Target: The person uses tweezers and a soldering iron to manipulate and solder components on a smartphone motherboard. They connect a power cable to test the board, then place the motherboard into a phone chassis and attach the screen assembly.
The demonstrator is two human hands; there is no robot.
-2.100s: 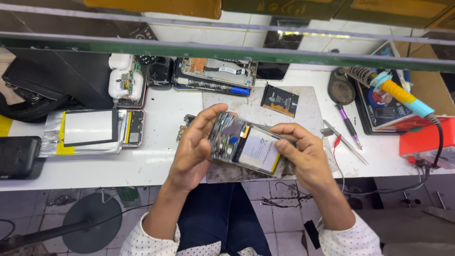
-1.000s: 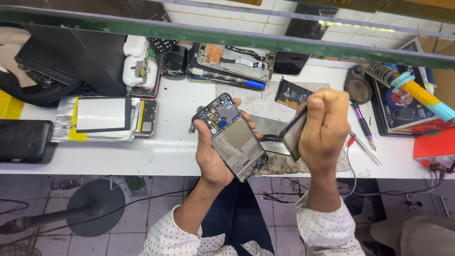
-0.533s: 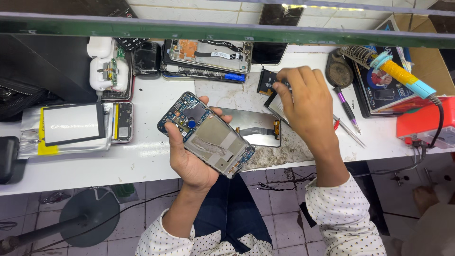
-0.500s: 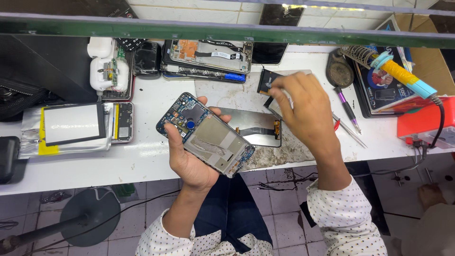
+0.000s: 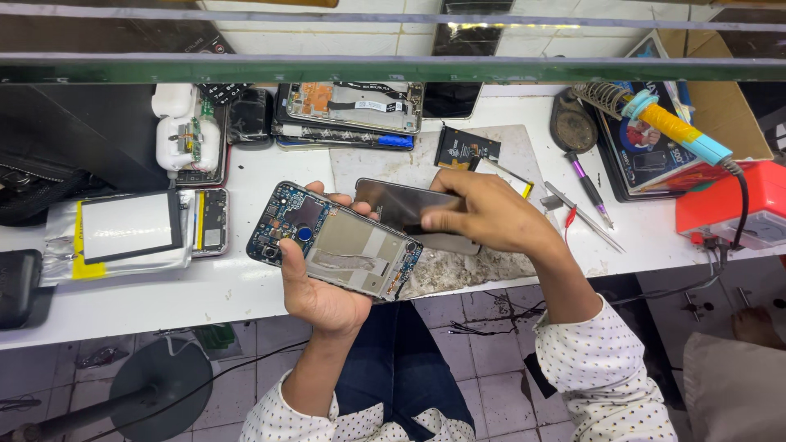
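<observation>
Here the left hand [image 5: 321, 290] has its grip closed around an opened phone frame [image 5: 336, 243], thumb across the lower edge by the camera end, fingers curled over the far edge; the frame sits tilted at the middle of the picture, above the tabletop's [image 5: 205, 286] near edge. The right hand [image 5: 491, 217] pinches a dark flat panel [image 5: 405, 214], which lies just behind the frame on a grey work mat [image 5: 508, 151]. Done well, the panel would be gripped by its edges only, kept level, and the frame kept steady so its exposed board is not knocked.

Around them, tweezers [image 5: 583, 217] and a purple-tipped tool [image 5: 588, 187] lie just right of the right hand. A soldering iron [image 5: 671, 127] rests at upper right, its cord running to a red unit [image 5: 729, 209]. A second opened phone [image 5: 348, 110] lies at upper centre, a wrapped screen part [image 5: 123, 233] at left.
</observation>
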